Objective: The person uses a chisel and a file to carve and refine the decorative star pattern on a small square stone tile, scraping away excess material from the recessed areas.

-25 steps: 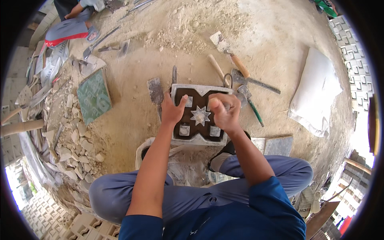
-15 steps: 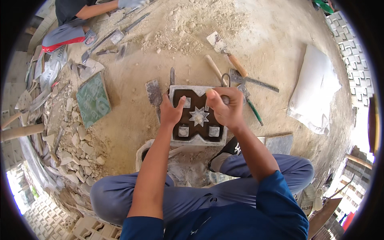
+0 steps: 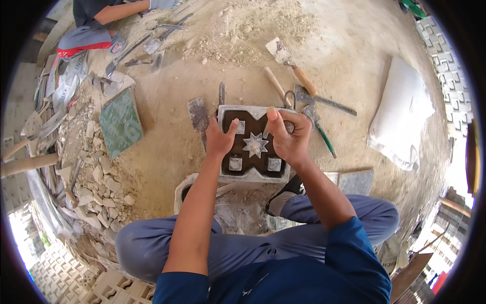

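In front of my crossed legs lies a square grey concrete block point(image 3: 255, 115) with dark recesses, a raised star in its middle and small raised squares near its corners. My left hand point(image 3: 221, 139) grips its left edge, thumb over the face and fingers round the outer side. Over the block's right part, my right hand point(image 3: 292, 139) is closed in a fist with the thumb up. A grey rounded end shows in that fist and a thin pale piece beside it; the held tool is mostly hidden, so its kind is unclear.
Beyond the block lie a wooden-handled trowel point(image 3: 305, 82), a green-handled tool point(image 3: 326, 140) and a flat grey tool point(image 3: 198, 115). Left are a green sheet point(image 3: 120, 124) and broken rubble point(image 3: 104, 175); right, a white sack point(image 3: 400, 114). A co-worker's gloved hand point(image 3: 163, 4) shows far left.
The whole view has slid slightly to the right. My left hand keeps its hold on the block's edge, and my right fist stays over the block's right part.
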Demonstrator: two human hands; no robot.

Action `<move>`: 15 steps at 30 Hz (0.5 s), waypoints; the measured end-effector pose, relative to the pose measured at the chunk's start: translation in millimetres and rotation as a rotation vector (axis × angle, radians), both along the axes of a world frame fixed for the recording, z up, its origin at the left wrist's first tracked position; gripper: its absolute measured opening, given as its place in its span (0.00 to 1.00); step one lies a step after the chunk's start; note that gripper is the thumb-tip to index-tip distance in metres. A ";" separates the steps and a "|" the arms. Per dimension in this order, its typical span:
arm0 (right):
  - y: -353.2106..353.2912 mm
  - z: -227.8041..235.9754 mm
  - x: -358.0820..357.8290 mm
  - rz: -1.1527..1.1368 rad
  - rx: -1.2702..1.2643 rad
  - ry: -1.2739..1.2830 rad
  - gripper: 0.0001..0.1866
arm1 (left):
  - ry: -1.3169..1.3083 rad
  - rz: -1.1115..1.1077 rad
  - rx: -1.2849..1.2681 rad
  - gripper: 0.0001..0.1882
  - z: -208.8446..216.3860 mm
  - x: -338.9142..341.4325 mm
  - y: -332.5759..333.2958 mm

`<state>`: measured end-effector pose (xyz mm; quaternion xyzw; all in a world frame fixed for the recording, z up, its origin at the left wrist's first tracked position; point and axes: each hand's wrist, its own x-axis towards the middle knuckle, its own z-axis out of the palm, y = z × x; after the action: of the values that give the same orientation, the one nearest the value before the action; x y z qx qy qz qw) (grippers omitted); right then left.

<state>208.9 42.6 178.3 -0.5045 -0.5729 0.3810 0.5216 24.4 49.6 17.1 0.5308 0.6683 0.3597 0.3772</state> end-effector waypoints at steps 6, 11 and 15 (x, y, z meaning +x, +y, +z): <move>9.1 -5.2 24.7 0.545 -0.038 0.059 0.35 | -0.003 -0.031 -0.032 0.39 0.8 0.6 0.8; 25.6 -17.4 38.3 0.880 -0.273 -0.002 0.48 | 0.001 -0.019 -0.028 0.39 1.5 -3.4 1.4; 24.5 -34.9 43.4 0.605 -0.226 0.166 0.43 | -0.088 -0.024 -0.059 0.38 13.6 7.8 1.7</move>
<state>252.2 67.1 143.5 -0.3336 -0.6065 0.6194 0.3705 32.3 51.3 30.7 0.5112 0.6550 0.3583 0.4259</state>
